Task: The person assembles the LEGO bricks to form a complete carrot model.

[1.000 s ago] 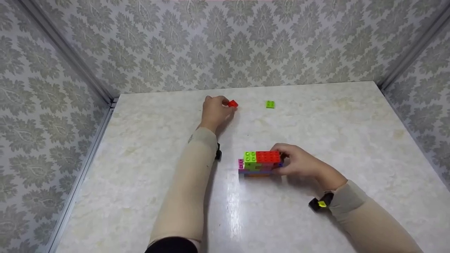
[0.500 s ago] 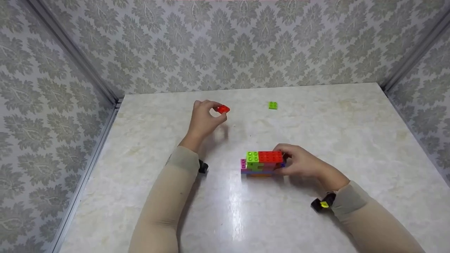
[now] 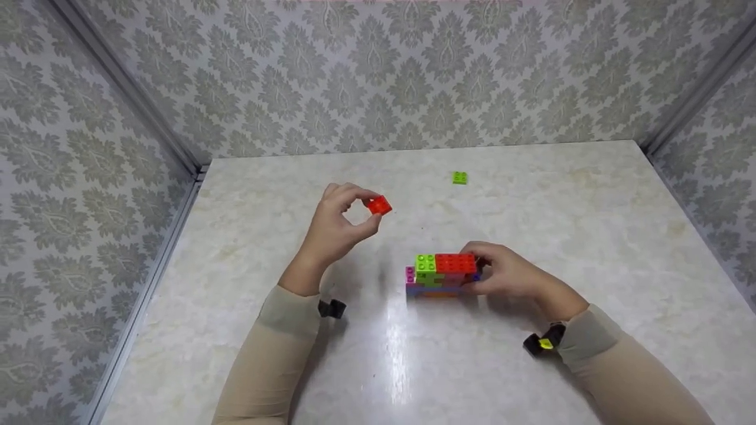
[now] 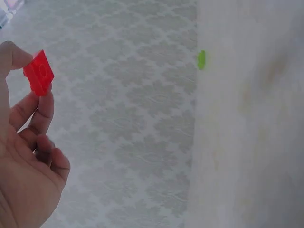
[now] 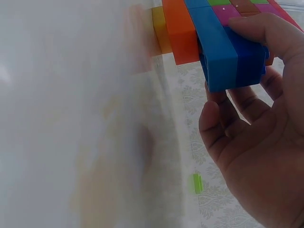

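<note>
Between thumb and fingertips, my left hand (image 3: 333, 227) pinches a small red toy brick (image 3: 380, 205) above the table; the left wrist view shows the same red brick (image 4: 40, 72) with its hollow underside. My right hand (image 3: 511, 271) grips the right end of a built stack of toy bricks (image 3: 455, 264), which has lime green and red bricks on top. Seen from the right wrist, the thumb presses a dark blue brick (image 5: 247, 57) beside a lighter blue one (image 5: 216, 52), with an orange brick (image 5: 180, 33) and a yellow one (image 5: 161, 31) toward the table.
A flat lime green brick (image 3: 459, 177) lies near the back of the pale marbled table (image 3: 561, 218). Patterned wall panels (image 3: 413, 77) close in the back and both sides.
My left hand has lifted the red brick from the back of the table and brought it nearer and slightly left, turning it. The right hand and the stack stay put.
</note>
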A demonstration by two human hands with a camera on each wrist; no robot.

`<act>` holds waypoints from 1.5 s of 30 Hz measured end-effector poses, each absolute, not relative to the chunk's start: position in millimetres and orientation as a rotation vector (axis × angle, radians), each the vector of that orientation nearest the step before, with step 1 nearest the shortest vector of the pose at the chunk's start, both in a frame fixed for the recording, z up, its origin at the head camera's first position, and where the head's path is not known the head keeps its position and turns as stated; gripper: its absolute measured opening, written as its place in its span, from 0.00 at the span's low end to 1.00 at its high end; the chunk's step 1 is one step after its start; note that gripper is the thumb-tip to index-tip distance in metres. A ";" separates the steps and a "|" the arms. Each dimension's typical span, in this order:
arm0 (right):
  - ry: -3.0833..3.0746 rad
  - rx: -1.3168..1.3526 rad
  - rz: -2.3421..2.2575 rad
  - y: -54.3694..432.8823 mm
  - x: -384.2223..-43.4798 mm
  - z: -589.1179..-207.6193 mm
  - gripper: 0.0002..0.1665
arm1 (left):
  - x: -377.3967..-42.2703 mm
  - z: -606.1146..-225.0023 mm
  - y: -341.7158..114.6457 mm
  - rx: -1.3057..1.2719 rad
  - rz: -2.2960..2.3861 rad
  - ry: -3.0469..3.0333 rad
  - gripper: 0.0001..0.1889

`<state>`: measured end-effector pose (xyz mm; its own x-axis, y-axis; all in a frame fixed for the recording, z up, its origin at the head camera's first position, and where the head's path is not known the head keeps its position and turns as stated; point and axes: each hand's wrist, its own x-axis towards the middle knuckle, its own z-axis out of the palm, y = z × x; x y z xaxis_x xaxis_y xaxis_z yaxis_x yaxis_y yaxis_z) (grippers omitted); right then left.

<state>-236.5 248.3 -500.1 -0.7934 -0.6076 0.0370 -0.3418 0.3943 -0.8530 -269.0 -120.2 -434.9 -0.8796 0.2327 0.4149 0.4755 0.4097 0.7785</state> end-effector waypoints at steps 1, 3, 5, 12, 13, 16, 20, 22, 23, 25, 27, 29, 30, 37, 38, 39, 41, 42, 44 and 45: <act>2.382 -0.838 -1.355 248.7 -236.5 -500.0 0.21 | -265.7 -433.3 -119.3 -0.655 -1.466 -2.428 0.14; 2.398 -0.848 -1.359 249.2 -236.4 -499.5 0.22 | -259.8 -431.2 -116.8 -0.727 -1.465 -2.449 0.13; 2.397 -0.858 -1.370 249.4 -236.5 -499.5 0.22 | -254.1 -430.5 -114.3 -0.803 -1.461 -2.475 0.13; 2.382 -0.849 -1.374 248.6 -235.4 -502.0 0.22 | -239.1 -436.1 -105.2 -0.980 -1.523 -2.600 0.14; 2.383 -0.851 -1.374 248.3 -235.4 -502.3 0.22 | -237.9 -437.1 -104.0 -0.992 -1.534 -2.621 0.14; 2.385 -0.856 -1.367 247.3 -235.8 -502.2 0.22 | -235.1 -440.5 -101.0 -1.016 -1.553 -2.678 0.13; 2.386 -0.857 -1.348 246.8 -236.9 -502.1 0.22 | -232.7 -444.3 -96.8 -1.045 -1.565 -2.723 0.12; 2.386 -0.858 -1.346 246.5 -237.2 -502.2 0.23 | -231.4 -445.3 -94.8 -1.059 -1.569 -2.739 0.12; 2.387 -0.860 -1.345 246.5 -237.2 -502.2 0.23 | -230.9 -445.9 -93.8 -1.062 -1.573 -2.747 0.12; 2.392 -0.862 -1.343 246.5 -236.9 -501.9 0.23 | -229.8 -446.7 -91.4 -1.068 -1.590 -2.752 0.11; 2.392 -0.866 -1.350 246.9 -236.6 -501.7 0.23 | -228.8 -447.3 -89.1 -1.063 -1.596 -2.758 0.11; 2.388 -0.870 -1.358 247.4 -236.4 -501.5 0.23 | -227.8 -447.9 -87.0 -1.054 -1.600 -2.761 0.11; 2.384 -0.873 -1.364 247.6 -236.3 -501.5 0.23 | -227.2 -448.1 -86.1 -1.050 -1.599 -2.763 0.11; 2.352 -0.891 -1.401 247.1 -236.9 -500.7 0.21 | -222.6 -446.6 -83.0 -1.035 -1.571 -2.785 0.11; 2.349 -0.888 -1.405 247.2 -236.9 -500.7 0.21 | -221.9 -446.2 -82.7 -1.033 -1.563 -2.787 0.11; 2.346 -0.886 -1.408 247.2 -236.8 -500.6 0.21 | -221.1 -445.8 -82.5 -1.031 -1.558 -2.787 0.11; 2.340 -0.884 -1.415 247.7 -236.7 -501.1 0.20 | -219.9 -445.5 -81.8 -1.024 -1.542 -2.792 0.11; 2.339 -0.884 -1.417 248.0 -236.7 -501.4 0.21 | -219.4 -445.5 -81.4 -1.023 -1.532 -2.793 0.11; 2.341 -0.885 -1.417 248.3 -236.8 -501.8 0.21 | -218.7 -445.4 -80.9 -1.020 -1.519 -2.798 0.12; 2.341 -0.885 -1.418 248.4 -236.9 -502.0 0.21 | -218.7 -445.5 -80.7 -1.017 -1.519 -2.801 0.12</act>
<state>-236.9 248.4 -502.0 -0.7787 -0.6217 0.0846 -0.3629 0.3364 -0.8690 -218.7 -80.7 -445.5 -0.7963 0.5959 0.1042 0.4123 0.4086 0.8143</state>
